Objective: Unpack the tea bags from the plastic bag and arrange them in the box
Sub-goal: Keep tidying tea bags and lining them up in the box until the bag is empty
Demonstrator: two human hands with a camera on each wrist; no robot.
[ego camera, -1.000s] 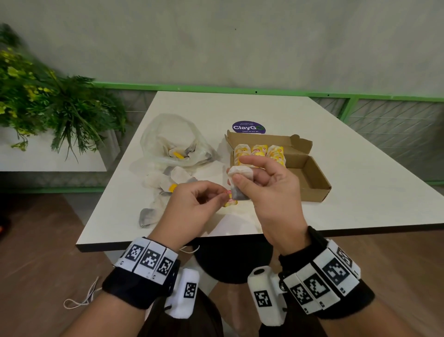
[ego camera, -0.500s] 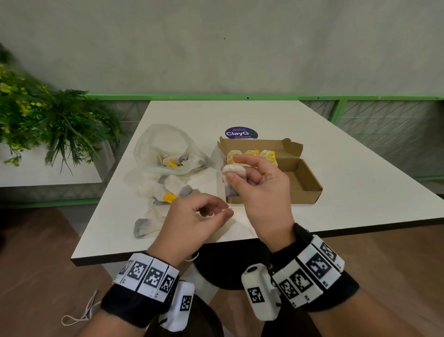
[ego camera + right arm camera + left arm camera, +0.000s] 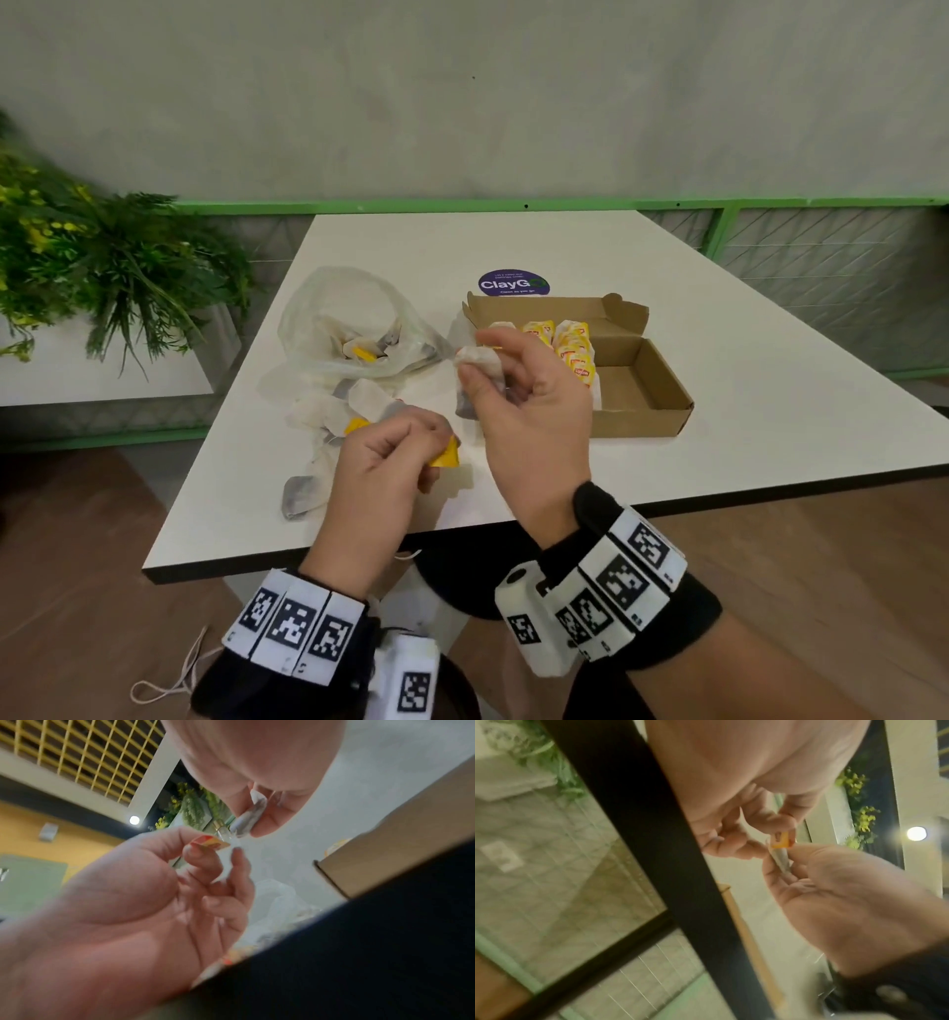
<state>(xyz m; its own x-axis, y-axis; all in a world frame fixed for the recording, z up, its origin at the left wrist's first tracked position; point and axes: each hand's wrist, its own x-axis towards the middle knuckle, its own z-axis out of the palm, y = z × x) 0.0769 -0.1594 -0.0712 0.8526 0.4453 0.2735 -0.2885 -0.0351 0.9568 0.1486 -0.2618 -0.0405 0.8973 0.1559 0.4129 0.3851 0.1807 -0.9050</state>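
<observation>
The right hand (image 3: 529,406) pinches a tea bag (image 3: 480,367) above the table, just beside the box (image 3: 642,395). The left hand (image 3: 382,462) pinches its yellow tag (image 3: 445,456), probably to tidy the string before packing. More tea bags wait in the plastic bag (image 3: 354,329).

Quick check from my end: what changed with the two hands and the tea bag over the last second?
The left hand, pinching the yellow paper tag, has drawn down and away from the right hand, which raised the white tea bag slightly toward the brown cardboard box. Both grips are unchanged. The clear plastic bag, the loose tea bags on the white table and the row in the box stayed put.
</observation>
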